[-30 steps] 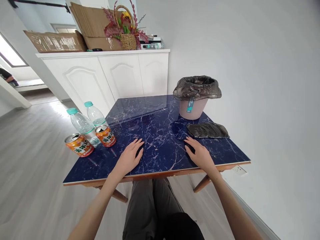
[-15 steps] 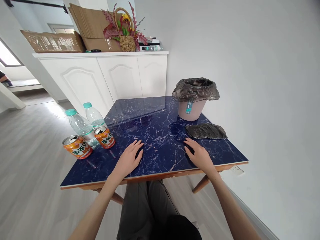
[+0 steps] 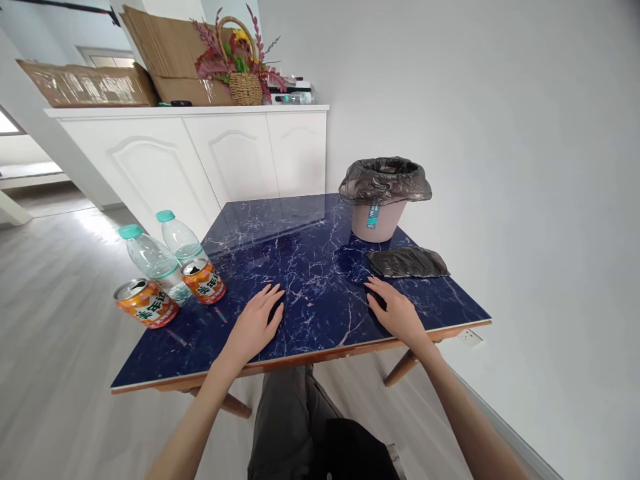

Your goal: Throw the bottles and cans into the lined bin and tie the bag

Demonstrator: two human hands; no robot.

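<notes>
My left hand [image 3: 257, 322] rests palm down near the front edge of the dark blue marbled table [image 3: 315, 267], fingers stretched out and holding nothing. On the right side my right hand [image 3: 396, 311] also lies on the tabletop, open, its fingertips just in front of a folded black plastic bag [image 3: 409, 262]. Behind that bag stands a pinkish bin [image 3: 379, 221] lined with a dark plastic bag [image 3: 385, 181]. To the left of my left hand are two opened orange drink cans [image 3: 147, 303], [image 3: 203, 281] and two clear bottles with teal caps [image 3: 151, 256], [image 3: 180, 238].
A white cabinet [image 3: 240, 153] stands beyond the table, carrying cardboard boxes [image 3: 95, 85], a flower basket [image 3: 245, 88] and a lying bottle [image 3: 300, 98]. A white wall [image 3: 525, 167] runs along the right, with a socket [image 3: 471, 338] low on it.
The view has shifted slightly, so the table and its things sit a little further left in the picture. Both hands stay in place on the tabletop.
</notes>
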